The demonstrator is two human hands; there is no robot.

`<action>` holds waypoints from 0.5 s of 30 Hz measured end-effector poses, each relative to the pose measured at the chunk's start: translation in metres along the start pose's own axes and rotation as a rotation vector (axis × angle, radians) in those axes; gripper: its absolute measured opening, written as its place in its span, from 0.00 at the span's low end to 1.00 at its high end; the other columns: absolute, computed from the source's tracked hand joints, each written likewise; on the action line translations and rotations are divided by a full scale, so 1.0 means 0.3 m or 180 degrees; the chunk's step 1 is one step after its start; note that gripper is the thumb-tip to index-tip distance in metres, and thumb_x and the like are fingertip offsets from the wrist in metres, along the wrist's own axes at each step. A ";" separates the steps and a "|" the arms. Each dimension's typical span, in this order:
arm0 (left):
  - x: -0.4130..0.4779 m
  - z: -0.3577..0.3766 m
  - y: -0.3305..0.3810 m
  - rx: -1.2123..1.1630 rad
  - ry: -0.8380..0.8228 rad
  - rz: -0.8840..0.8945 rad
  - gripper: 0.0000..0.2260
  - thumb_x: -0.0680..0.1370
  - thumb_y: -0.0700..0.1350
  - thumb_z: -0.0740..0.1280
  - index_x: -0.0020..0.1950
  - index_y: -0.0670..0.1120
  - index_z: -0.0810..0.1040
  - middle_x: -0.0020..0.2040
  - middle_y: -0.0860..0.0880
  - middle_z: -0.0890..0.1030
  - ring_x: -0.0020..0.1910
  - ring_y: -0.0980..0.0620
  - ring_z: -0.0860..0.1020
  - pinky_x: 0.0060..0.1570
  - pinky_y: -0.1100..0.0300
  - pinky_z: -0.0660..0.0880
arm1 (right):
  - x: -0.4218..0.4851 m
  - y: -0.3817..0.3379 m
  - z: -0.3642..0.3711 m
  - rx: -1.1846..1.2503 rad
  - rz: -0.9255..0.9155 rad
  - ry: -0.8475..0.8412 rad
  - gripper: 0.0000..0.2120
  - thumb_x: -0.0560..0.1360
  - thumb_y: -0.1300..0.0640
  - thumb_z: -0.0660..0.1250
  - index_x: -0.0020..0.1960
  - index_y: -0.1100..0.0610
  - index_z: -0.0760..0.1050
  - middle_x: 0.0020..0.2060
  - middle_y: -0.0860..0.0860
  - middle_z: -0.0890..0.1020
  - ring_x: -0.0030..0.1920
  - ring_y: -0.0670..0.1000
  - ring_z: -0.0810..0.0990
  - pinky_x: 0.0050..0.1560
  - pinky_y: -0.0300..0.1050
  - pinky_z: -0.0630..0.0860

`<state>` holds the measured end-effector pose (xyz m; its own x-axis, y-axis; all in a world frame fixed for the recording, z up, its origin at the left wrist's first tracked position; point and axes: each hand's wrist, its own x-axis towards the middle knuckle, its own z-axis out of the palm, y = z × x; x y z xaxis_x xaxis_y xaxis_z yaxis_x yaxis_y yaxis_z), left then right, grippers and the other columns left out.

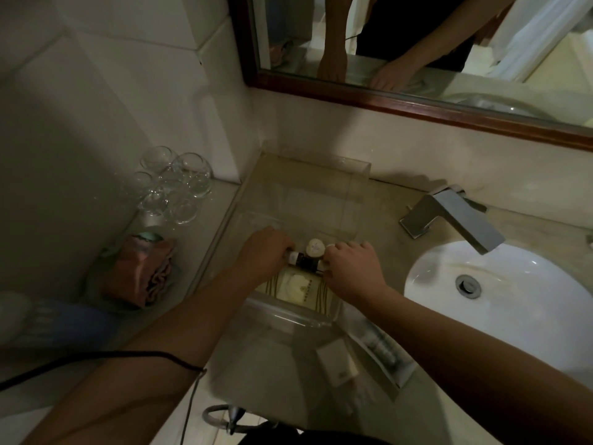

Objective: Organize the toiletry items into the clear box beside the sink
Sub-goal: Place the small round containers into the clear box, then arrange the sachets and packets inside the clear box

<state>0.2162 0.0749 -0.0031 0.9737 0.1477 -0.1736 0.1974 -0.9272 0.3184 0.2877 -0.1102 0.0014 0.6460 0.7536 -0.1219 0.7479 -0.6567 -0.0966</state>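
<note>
Left hand [264, 250], right hand [351, 268] pinch bottles [308, 263] in box [361, 178].

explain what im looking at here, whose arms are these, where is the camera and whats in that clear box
There is no machine here. These are a person's two bare arms, filmed by one wide-angle camera worn on the head and looking down at a bathroom counter. The left hand and right hand reach into a clear box that stands left of the sink and tap. Between them they seem to pinch the two ends of a small dark bottle. Just behind it in the box is a round white cap, and a flat gold-striped packet lies nearer the camera. A small white box sits on the counter outside. Drinking glasses stand on the ledge at left, and the mirror reflects the same hands.
</note>
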 end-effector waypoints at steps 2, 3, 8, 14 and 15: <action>0.001 -0.001 0.001 -0.0026 -0.0027 -0.0032 0.10 0.73 0.43 0.66 0.53 0.49 0.82 0.49 0.46 0.83 0.50 0.46 0.76 0.47 0.53 0.74 | -0.001 0.001 0.001 0.0045 0.0025 0.0014 0.09 0.74 0.48 0.61 0.51 0.49 0.76 0.47 0.49 0.81 0.47 0.52 0.77 0.47 0.48 0.65; 0.000 -0.001 0.002 -0.0014 -0.0041 -0.0036 0.11 0.73 0.43 0.66 0.54 0.48 0.82 0.50 0.46 0.82 0.50 0.46 0.76 0.47 0.53 0.74 | -0.005 0.004 -0.001 0.0100 0.0041 0.0031 0.10 0.74 0.47 0.61 0.52 0.49 0.76 0.47 0.49 0.81 0.48 0.51 0.77 0.47 0.48 0.66; -0.025 -0.011 0.044 0.0139 -0.0029 -0.0074 0.19 0.73 0.45 0.69 0.63 0.47 0.76 0.60 0.44 0.78 0.58 0.44 0.74 0.55 0.51 0.73 | -0.066 0.042 -0.022 0.0544 0.0278 0.0150 0.10 0.75 0.45 0.60 0.52 0.48 0.75 0.45 0.46 0.79 0.45 0.48 0.76 0.49 0.46 0.72; -0.157 0.012 0.244 -0.0246 0.0371 0.0213 0.13 0.74 0.45 0.67 0.57 0.45 0.78 0.53 0.45 0.79 0.53 0.46 0.76 0.51 0.54 0.73 | -0.282 0.137 -0.008 0.0790 0.0616 -0.0180 0.13 0.75 0.41 0.63 0.54 0.47 0.72 0.46 0.46 0.78 0.43 0.47 0.76 0.43 0.43 0.75; -0.189 0.025 0.285 -0.0321 0.0218 0.0326 0.11 0.75 0.45 0.66 0.57 0.45 0.77 0.54 0.46 0.79 0.53 0.47 0.76 0.50 0.55 0.73 | -0.321 0.147 0.007 0.0749 0.0656 -0.0404 0.18 0.74 0.38 0.64 0.57 0.48 0.71 0.49 0.47 0.78 0.46 0.49 0.77 0.45 0.45 0.76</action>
<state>0.1771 -0.0153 0.0269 0.9941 0.0804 -0.0724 0.1037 -0.8998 0.4237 0.2581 -0.2116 0.0069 0.7446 0.6045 -0.2831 0.5383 -0.7946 -0.2807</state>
